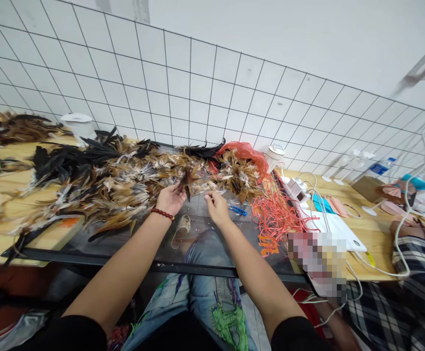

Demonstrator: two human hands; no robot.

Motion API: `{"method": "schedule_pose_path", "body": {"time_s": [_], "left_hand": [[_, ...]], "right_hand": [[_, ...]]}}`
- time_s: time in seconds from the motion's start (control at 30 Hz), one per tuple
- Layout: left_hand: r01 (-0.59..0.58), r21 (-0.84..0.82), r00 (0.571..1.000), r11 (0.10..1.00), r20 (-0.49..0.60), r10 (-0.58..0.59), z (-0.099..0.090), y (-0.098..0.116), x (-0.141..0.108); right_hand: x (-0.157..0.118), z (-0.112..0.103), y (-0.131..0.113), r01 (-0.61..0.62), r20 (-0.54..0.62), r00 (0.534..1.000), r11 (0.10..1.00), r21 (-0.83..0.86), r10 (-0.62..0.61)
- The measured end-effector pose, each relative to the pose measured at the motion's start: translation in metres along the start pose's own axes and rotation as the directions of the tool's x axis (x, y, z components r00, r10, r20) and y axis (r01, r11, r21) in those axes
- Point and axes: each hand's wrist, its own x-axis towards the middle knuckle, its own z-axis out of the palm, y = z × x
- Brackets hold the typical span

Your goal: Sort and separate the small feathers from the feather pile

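Note:
My left hand (171,199), with a beaded bracelet at the wrist, pinches a small brown-and-black feather (188,185) over the see-through tabletop (198,253). Just to its right is my right hand (216,207), its thumb and fingers drawn together; whether anything small is between them I cannot make out. Behind and left of both hands spreads a thick pile of tan and brown feathers (125,187), with long black feathers (62,163) at its left. A blue cutter or clip (238,210) lies beside my right hand.
Red shredded strips (278,209) and a red plastic bag (247,153) lie to the right. White cups (275,155), a power strip (297,189) and loose cables stand beyond. A black wire grid (190,73) lines the wall. A person in a plaid sleeve (417,273) sits at far right.

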Motion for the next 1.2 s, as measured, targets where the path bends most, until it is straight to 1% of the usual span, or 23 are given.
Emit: {"method": "schedule_pose_path", "body": {"time_s": [0.07,0.17,0.2,0.27,0.3,0.37,0.43,0.5,0.57,0.63,0.7,0.77,0.83,0.93,1.03,1.1,1.2], "left_hand": [[0.016,0.004,0.999,1.0,0.048,-0.016,0.003,-0.007,-0.004],[0.027,0.009,0.984,1.0,0.178,-0.028,0.008,-0.019,-0.012],[0.038,0.044,0.973,0.998,0.226,-0.047,0.009,-0.023,-0.015],[0.022,0.183,0.953,0.983,0.292,-0.075,0.01,-0.03,-0.019],[-0.018,0.267,0.948,0.964,0.31,-0.068,0.01,-0.033,-0.02],[-0.141,0.391,0.939,0.91,0.343,-0.002,0.01,-0.038,-0.02],[-0.244,0.434,0.919,0.867,0.39,0.063,0.01,-0.042,-0.02],[-0.285,0.446,0.9,0.849,0.428,0.078,0.011,-0.045,-0.019],[-0.305,0.458,0.903,0.835,0.418,0.101,0.012,-0.045,-0.018],[-0.328,0.451,0.918,0.83,0.362,0.165,0.011,-0.042,-0.018],[-0.342,0.438,0.925,0.832,0.315,0.214,0.01,-0.039,-0.018],[-0.364,0.447,0.917,0.817,0.324,0.232,0.008,-0.037,-0.017],[-0.401,0.481,0.904,0.78,0.347,0.25,0.006,-0.037,-0.016],[-0.463,0.547,0.88,0.697,0.38,0.286,0.001,-0.04,-0.011],[-0.567,0.553,0.815,0.61,0.484,0.319,-0.003,-0.041,-0.007],[-0.613,0.545,0.781,0.573,0.526,0.336,-0.005,-0.041,-0.008],[-0.631,0.545,0.77,0.552,0.522,0.367,-0.003,-0.039,-0.012]], "right_hand": [[0.0,0.003,-0.001,0.027,0.035,0.999,1.0,0.003,-0.028],[0.003,0.004,-0.001,0.012,0.009,1.0,0.996,0.092,-0.013],[0.004,0.004,0.0,0.002,-0.012,1.0,0.993,0.12,-0.001],[0.007,0.001,0.002,-0.012,-0.061,0.998,0.988,0.154,0.022],[0.008,0.0,0.003,-0.022,-0.087,0.996,0.988,0.155,0.036],[0.008,-0.003,0.004,-0.044,-0.132,0.989,0.989,0.141,0.062],[0.007,-0.003,0.004,-0.055,-0.139,0.988,0.991,0.125,0.072],[0.006,-0.003,0.002,-0.037,-0.127,0.99,0.992,0.122,0.052],[0.005,-0.002,0.0,-0.001,-0.116,0.993,0.99,0.142,0.018],[0.004,-0.002,-0.002,0.019,-0.114,0.994,0.987,0.158,-0.001],[0.004,-0.002,-0.004,0.01,-0.105,0.995,0.988,0.156,0.006],[0.003,-0.001,-0.004,0.002,-0.093,0.996,0.989,0.145,0.012],[0.003,-0.001,-0.004,0.012,-0.081,0.997,0.991,0.133,-0.002],[0.002,-0.001,-0.005,0.022,-0.071,0.997,0.992,0.127,-0.013],[0.002,-0.001,-0.007,0.025,-0.08,0.997,0.992,0.123,-0.015],[0.001,-0.001,-0.009,0.018,-0.082,0.997,0.991,0.134,-0.007],[0.001,0.001,-0.007,-0.018,-0.064,0.997,0.978,0.208,0.032]]}}
